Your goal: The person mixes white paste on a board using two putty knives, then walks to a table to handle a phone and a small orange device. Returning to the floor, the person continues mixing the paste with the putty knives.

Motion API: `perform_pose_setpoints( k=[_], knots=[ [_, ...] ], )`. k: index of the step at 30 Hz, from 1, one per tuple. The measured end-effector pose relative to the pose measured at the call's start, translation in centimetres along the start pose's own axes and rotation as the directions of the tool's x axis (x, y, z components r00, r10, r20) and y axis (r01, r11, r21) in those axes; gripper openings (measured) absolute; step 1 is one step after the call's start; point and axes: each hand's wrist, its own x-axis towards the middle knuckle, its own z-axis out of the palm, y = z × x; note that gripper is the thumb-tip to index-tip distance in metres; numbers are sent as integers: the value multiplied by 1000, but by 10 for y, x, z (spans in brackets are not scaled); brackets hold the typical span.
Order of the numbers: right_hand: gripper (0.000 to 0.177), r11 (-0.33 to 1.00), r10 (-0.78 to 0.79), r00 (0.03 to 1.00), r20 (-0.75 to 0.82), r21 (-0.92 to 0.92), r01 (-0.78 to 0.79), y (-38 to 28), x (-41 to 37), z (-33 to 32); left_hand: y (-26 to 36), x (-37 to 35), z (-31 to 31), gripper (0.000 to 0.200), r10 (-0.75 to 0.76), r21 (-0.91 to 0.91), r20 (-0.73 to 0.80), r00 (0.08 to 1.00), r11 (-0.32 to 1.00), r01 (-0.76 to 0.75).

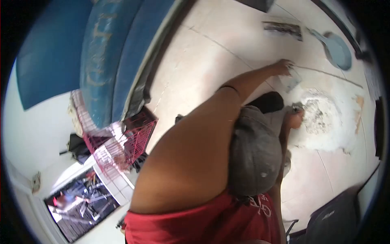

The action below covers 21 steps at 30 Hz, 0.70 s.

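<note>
My left hand (283, 68) reaches out over the tiled floor, fingers curled on a pale, see-through piece (291, 82) that looks like a clear plastic container. Lower down, my right hand (295, 118) is closed at the edge of a rough heap of whitish powder (319, 115). A small grey thing (297, 107) shows at its fingers; I cannot tell what it is. Wet white smears (325, 140) ring the heap on the tiles. My bent leg in grey trousers (256, 150) lies between the two arms, and a black shoe (266, 101) is close to the heap.
A blue-grey pan-shaped thing with a handle (338, 51) lies beyond the heap, near a pale block with a dark strip (283, 31). Big blue padded furniture (109, 53) stands at left, above a pink wire crate (134, 140). A black case (333, 221) is at lower right.
</note>
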Motion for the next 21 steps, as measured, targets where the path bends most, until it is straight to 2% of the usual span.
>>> perform_pose_setpoints(
  k=[2,3,6,7,10,11,14,15,16,17,18,19,20,21],
  knots=[
    [32,984,-173,977,-124,23,177,15,10,12,20,-2,4,60,-158,-312,-34,987,940,140],
    [32,977,-203,975,-90,39,208,8,8,-5,27,-4,5,61,-177,-243,-54,983,957,159],
    [37,973,-196,969,-154,92,211,4,9,-13,39,-8,-1,61,-241,-174,33,970,954,243],
    [44,991,-133,989,-68,1,133,7,18,-5,40,-7,0,63,-296,-150,32,955,943,297],
    [48,987,-159,983,-87,-10,159,14,32,-1,27,-4,3,66,-194,-47,-38,980,980,192],
    [50,982,-177,976,-125,47,184,15,33,-4,20,-2,4,69,-127,22,-81,989,991,129],
    [43,980,-155,980,-128,107,169,16,39,-13,18,-9,2,70,16,-64,-87,996,998,-22],
    [39,905,-255,942,-218,289,312,12,39,-26,-66,19,14,57,84,123,-50,995,989,-78],
    [35,797,-318,887,-334,412,441,15,41,-36,-39,22,4,52,63,182,-37,997,982,-55],
    [32,860,-353,868,-351,245,448,27,45,-38,-23,13,5,47,52,231,-47,998,972,-40],
    [34,889,-309,914,-261,262,376,30,47,-59,-19,7,9,41,32,279,-73,997,960,-10],
    [48,935,-181,979,-92,291,201,35,50,-81,-9,-3,15,36,1,302,-121,993,953,36],
    [48,883,-189,973,-131,411,227,29,54,-110,-1,-16,20,31,-43,289,-190,981,952,98],
    [45,872,-166,979,-115,446,201,36,62,-119,10,-26,26,26,-94,214,-276,956,964,157]
  ],
)
